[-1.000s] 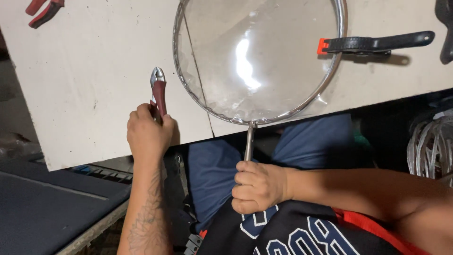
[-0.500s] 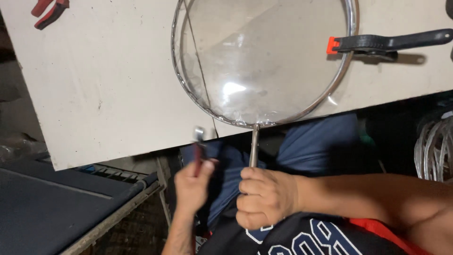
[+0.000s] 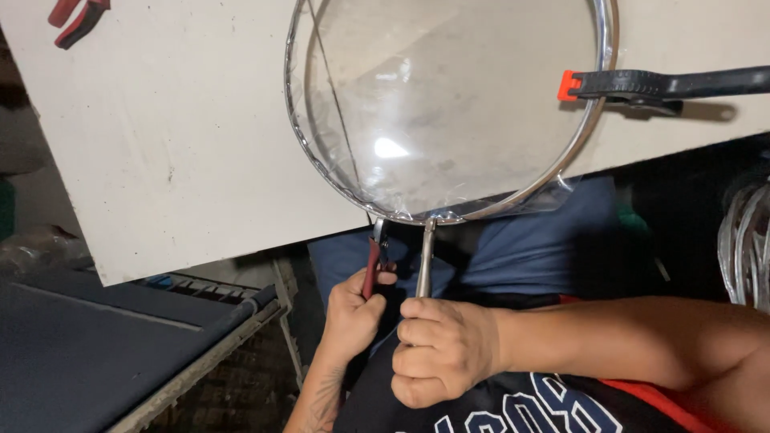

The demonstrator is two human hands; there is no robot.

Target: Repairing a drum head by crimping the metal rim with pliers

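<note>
A round metal wire hoop (image 3: 597, 104) covered with clear plastic film (image 3: 449, 104) lies on a white board (image 3: 176, 136), its lower edge hanging past the board's front edge. My right hand (image 3: 441, 353) grips the hoop's straight metal handle (image 3: 424, 256) below the rim. My left hand (image 3: 353, 313) holds red-handled pliers (image 3: 374, 261), their jaws up against the hoop's rim just left of the handle. A black clamp with a red tip (image 3: 658, 82) pinches the hoop's right side to the board.
Another red-handled tool (image 3: 76, 14) lies at the board's far left corner. A grey bench surface (image 3: 88, 353) sits low on the left. Coiled wire hoops (image 3: 746, 240) hang at the right edge. My blue-trousered legs (image 3: 513, 248) are under the board.
My left hand has taken the pliers off the board, dropped below its front edge and brought them up to the hoop's rim beside the handle. My right hand keeps its grip.
</note>
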